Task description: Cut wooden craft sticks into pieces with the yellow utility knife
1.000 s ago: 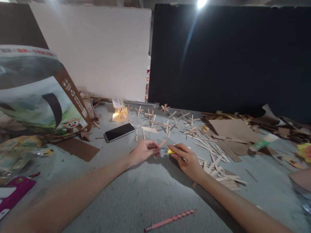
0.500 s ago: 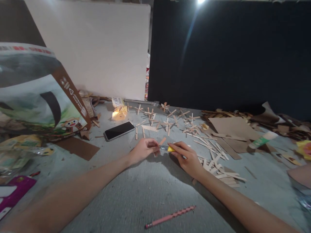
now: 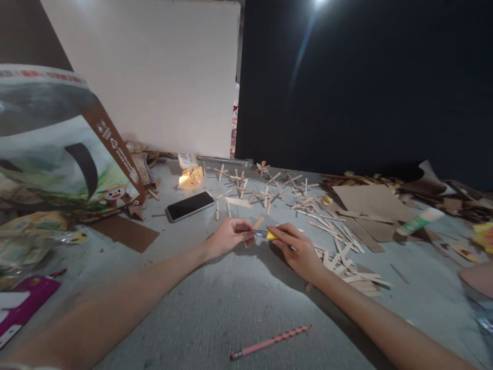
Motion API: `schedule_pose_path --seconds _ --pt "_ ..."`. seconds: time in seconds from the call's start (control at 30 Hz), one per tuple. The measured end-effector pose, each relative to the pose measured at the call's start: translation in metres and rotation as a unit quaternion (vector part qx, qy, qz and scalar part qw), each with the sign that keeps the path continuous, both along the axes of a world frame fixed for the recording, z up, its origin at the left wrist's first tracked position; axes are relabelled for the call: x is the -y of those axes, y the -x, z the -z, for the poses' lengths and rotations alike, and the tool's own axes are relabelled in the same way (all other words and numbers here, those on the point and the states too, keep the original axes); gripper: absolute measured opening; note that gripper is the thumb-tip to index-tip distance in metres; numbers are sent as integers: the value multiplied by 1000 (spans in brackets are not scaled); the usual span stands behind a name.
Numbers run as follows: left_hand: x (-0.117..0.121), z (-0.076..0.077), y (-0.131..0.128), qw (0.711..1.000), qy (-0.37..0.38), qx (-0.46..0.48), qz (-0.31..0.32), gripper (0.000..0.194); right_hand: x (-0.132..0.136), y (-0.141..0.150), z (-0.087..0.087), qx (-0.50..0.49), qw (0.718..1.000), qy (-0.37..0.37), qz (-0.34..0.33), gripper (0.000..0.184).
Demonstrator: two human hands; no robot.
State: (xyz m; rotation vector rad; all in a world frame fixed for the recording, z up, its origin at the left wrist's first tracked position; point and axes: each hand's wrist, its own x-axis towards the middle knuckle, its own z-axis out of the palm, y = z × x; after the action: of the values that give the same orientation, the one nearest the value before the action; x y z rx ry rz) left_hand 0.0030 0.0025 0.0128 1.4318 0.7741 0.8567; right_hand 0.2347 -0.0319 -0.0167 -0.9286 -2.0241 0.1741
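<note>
My right hand (image 3: 296,247) grips a yellow utility knife (image 3: 269,235) whose blade points left. My left hand (image 3: 228,235) pinches a small wooden stick (image 3: 257,223) against the grey table (image 3: 239,303), right at the blade's tip. Both hands meet mid-table, fingers closed. Cut wooden sticks (image 3: 342,257) lie in a heap just right of my right hand, and several glued stick crosses (image 3: 265,190) are scattered behind the hands.
A black phone (image 3: 190,205) lies left of the crosses. A pink pencil (image 3: 270,343) lies near the front edge. A printed box (image 3: 57,149) stands at the left, brown cardboard (image 3: 370,203) and a glue tube (image 3: 418,222) at the right. White and black boards stand behind.
Hands stay together on the stick and knife; they have barely moved. The view has shifted slightly.
</note>
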Motion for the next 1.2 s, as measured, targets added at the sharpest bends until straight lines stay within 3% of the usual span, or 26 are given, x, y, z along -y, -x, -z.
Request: schedule_pose_path --seconds 0.27,0.7,1.2 --pt "-1 0 2 1000 -16 -21 14 31 -2 -1 2 2 1000 7 7 33" --pt "-2 1 5 998 -21 -19 49 43 -4 -3 1 2 1000 -3 -8 37" --pt "-7 16 6 997 -32 -38 53 41 -5 -5 8 19 998 -54 36 35"
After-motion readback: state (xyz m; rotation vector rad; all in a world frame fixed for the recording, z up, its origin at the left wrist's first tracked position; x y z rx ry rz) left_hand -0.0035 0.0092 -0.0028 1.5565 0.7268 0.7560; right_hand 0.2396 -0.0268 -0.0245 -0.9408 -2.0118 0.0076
